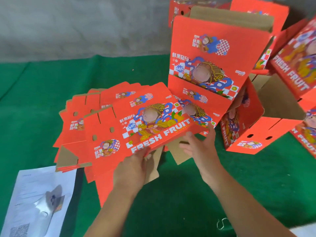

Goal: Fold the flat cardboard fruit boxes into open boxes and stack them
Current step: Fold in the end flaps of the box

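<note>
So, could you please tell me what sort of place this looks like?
Probably a makeshift fruit-packing workspace: a pile of flat red printed cardboard boxes, folded red boxes stacked behind, all on a green felt cover against a bare grey wall.

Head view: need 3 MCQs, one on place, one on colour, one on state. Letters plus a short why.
1. Where is the white printed sheet?
A. near left of the flat stack
B. on the folded boxes
C. under the right hand

2. What colour is the floor cloth?
A. blue
B. green
C. grey

3. What state is the box in the hands?
A. fully folded open
B. still flat
C. torn in two

Answers: 1 A, it lies at the lower left; 2 B, green shows all around; 3 B, the left hand and right hand hold the flat box by its near edge.
</note>
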Demonstrator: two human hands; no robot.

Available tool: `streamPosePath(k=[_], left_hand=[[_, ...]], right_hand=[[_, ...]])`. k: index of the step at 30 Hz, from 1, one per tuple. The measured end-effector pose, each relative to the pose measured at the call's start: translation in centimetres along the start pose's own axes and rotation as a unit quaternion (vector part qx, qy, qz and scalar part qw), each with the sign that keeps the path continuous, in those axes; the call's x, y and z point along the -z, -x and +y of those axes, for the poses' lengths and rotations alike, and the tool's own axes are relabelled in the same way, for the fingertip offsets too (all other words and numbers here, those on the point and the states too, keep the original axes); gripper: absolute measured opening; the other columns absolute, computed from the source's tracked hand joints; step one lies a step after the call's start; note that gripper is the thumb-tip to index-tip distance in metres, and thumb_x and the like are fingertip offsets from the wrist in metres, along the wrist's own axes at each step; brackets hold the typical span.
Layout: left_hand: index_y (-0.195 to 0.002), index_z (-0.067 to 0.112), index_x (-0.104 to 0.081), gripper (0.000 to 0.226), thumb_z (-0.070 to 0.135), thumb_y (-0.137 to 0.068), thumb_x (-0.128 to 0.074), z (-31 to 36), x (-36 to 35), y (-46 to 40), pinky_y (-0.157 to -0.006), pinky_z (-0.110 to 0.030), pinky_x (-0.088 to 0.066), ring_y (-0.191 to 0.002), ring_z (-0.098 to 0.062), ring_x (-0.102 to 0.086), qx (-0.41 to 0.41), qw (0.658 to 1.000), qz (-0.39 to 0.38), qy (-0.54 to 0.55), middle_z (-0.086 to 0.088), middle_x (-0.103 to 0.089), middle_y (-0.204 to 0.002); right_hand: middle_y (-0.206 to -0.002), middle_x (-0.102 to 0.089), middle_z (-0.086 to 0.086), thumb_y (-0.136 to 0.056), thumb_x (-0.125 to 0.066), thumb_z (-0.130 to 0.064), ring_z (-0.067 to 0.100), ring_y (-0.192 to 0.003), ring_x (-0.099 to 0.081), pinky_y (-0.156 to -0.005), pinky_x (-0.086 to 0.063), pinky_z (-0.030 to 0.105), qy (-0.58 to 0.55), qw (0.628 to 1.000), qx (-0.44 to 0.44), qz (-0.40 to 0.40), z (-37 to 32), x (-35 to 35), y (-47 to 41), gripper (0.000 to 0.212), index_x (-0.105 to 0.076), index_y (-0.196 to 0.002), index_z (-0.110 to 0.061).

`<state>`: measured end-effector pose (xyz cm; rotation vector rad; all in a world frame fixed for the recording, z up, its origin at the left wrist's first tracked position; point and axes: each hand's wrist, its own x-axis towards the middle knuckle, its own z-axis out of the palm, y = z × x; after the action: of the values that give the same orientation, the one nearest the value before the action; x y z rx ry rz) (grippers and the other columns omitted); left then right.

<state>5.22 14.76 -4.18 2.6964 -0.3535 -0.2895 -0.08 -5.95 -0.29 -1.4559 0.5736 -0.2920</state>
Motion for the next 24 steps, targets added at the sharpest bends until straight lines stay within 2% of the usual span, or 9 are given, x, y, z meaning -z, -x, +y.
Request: streamPosePath(k=[2, 4, 7, 10, 14, 16, 18, 22, 24], left_hand=[[-0.137, 0.044, -0.054, 0.036, 0.049, -0.105, -0.037, 1.9, 0.2, 0.3, -0.083, -0.039, -0.053, -0.105, -0.039, -0.067, -0.015, 0.999, -0.021, 0.027, -0.009, -0.072, -0.114], [-0.134, 0.038, -0.060, 0.037, 0.048, -0.106, -0.037, 3.4, 0.3, 0.4, -0.089, -0.041, -0.054, -0.108, -0.037, -0.066, -0.019, 0.997, -0.041, 0.066, -0.007, -0.072, -0.116], [-0.128, 0.034, -0.066, 0.036, 0.046, -0.108, -0.039, 5.6, -0.2, 0.7, -0.089, -0.041, -0.054, -0.106, -0.034, -0.067, -0.010, 0.993, -0.061, 0.103, -0.006, -0.073, -0.111], [-0.125, 0.033, -0.069, 0.033, 0.042, -0.108, -0.043, 7.3, -1.0, 1.0, -0.087, -0.040, -0.055, -0.102, -0.030, -0.068, -0.005, 0.988, -0.050, 0.147, -0.003, -0.074, -0.105], [-0.116, 0.028, -0.074, 0.027, 0.031, -0.107, -0.049, 9.8, -2.3, 0.8, -0.076, -0.035, -0.054, -0.085, -0.017, -0.069, -0.013, 0.972, -0.006, 0.233, 0.007, -0.075, -0.087], [-0.112, 0.031, -0.075, 0.025, 0.029, -0.107, -0.050, 11.1, -3.4, 1.2, -0.065, -0.023, -0.047, -0.070, 0.004, -0.062, -0.005, 0.964, 0.027, 0.264, 0.020, -0.069, -0.072], [-0.109, 0.032, -0.074, 0.025, 0.027, -0.107, -0.050, 12.2, -4.4, 1.9, -0.059, -0.012, -0.039, -0.068, 0.010, -0.060, 0.000, 0.954, 0.070, 0.292, 0.024, -0.066, -0.068], [-0.084, 0.033, -0.067, 0.029, 0.025, -0.107, -0.050, 14.9, -5.2, 2.7, -0.064, -0.017, -0.043, -0.064, 0.005, -0.055, -0.014, 0.914, 0.137, 0.381, 0.020, -0.065, -0.067], [-0.075, 0.021, -0.060, 0.033, 0.033, -0.103, -0.049, 16.4, -5.2, 3.2, -0.067, -0.035, -0.052, -0.066, -0.009, -0.056, 0.013, 0.878, 0.139, 0.458, 0.006, -0.063, -0.065]], right_hand=[[-0.100, -0.073, 0.000, -0.092, -0.068, -0.026, 0.014, -0.106, -0.071, -0.082, -0.054, 0.030, 0.034, 0.999, 0.016, -0.020, 0.4, 0.4, 0.6, 0.099, 0.003, -0.155, -0.053], [-0.118, -0.069, -0.002, -0.097, -0.065, -0.009, -0.007, -0.105, -0.066, -0.079, -0.051, 0.017, 0.069, 0.997, 0.014, -0.042, 1.2, 0.8, 1.1, 0.102, 0.009, -0.159, -0.043], [-0.130, -0.052, -0.005, -0.099, -0.059, -0.002, -0.019, -0.098, -0.062, -0.072, -0.047, 0.003, 0.120, 0.990, 0.001, -0.081, 2.2, 1.9, 1.7, 0.082, -0.014, -0.160, -0.032], [-0.135, -0.054, -0.015, -0.100, -0.061, -0.018, -0.011, -0.098, -0.066, -0.079, -0.048, 0.006, 0.177, 0.972, -0.040, -0.149, 2.5, 3.2, 1.8, 0.059, -0.037, -0.150, -0.037], [-0.147, -0.046, -0.011, -0.095, -0.061, -0.032, 0.000, -0.114, -0.059, -0.104, -0.047, 0.030, 0.237, 0.948, -0.056, -0.206, 3.3, 4.3, 2.3, 0.070, -0.027, -0.157, -0.038], [-0.151, -0.046, -0.012, -0.094, -0.061, -0.031, 0.002, -0.119, -0.059, -0.103, -0.050, 0.027, 0.236, 0.940, -0.066, -0.238, 4.0, 4.8, 2.9, 0.077, -0.020, -0.160, -0.037], [-0.148, -0.050, -0.014, -0.094, -0.065, -0.030, -0.001, -0.121, -0.060, -0.097, -0.051, 0.020, 0.201, 0.943, -0.054, -0.259, 4.5, 5.3, 3.4, 0.074, -0.024, -0.156, -0.038], [-0.146, -0.051, -0.003, -0.089, -0.070, -0.010, 0.009, -0.136, -0.051, -0.107, -0.048, 0.027, 0.203, 0.945, 0.047, -0.253, 4.3, 6.1, 2.9, 0.072, -0.037, -0.151, -0.027], [-0.154, -0.045, 0.000, -0.085, -0.075, -0.015, 0.018, -0.142, -0.045, -0.113, -0.044, 0.036, 0.312, 0.915, 0.040, -0.254, 4.6, 6.6, 2.6, 0.080, -0.036, -0.154, -0.022]])
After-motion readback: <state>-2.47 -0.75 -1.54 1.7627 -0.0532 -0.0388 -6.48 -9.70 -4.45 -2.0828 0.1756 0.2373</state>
